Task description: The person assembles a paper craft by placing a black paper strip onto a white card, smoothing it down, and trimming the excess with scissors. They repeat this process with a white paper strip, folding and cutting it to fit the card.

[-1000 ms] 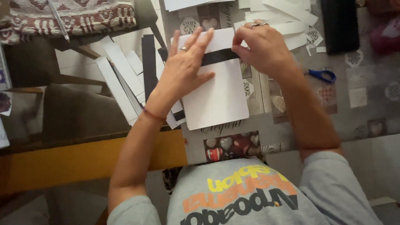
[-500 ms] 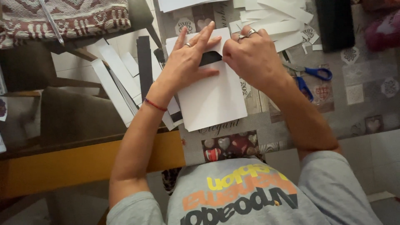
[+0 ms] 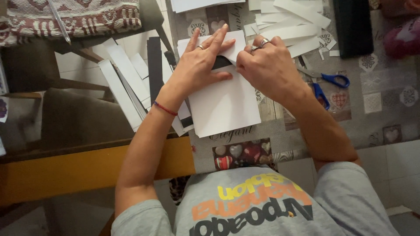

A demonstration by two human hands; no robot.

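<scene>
Left hand [image 3: 199,65] flat on white rectangular paper sheet [image 3: 223,105] near tabletop's [image 3: 385,118] near edge, right hand [image 3: 267,65] pinching its folded top over narrow black paper strip [image 3: 221,62]; uneven pressure could skew the crease.

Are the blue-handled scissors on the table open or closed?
Cannot tell. Only the blue-handled scissors' handles show; the right hand and forearm hide the blades.

A single head-worn camera looks steeply down over the person's chest onto the bench [image 3: 385,113], close enough that both forearms fill the middle of the view. The bench's near edge crosses low in the picture, its left edge meets a chair, and the far side is cut off.
</scene>
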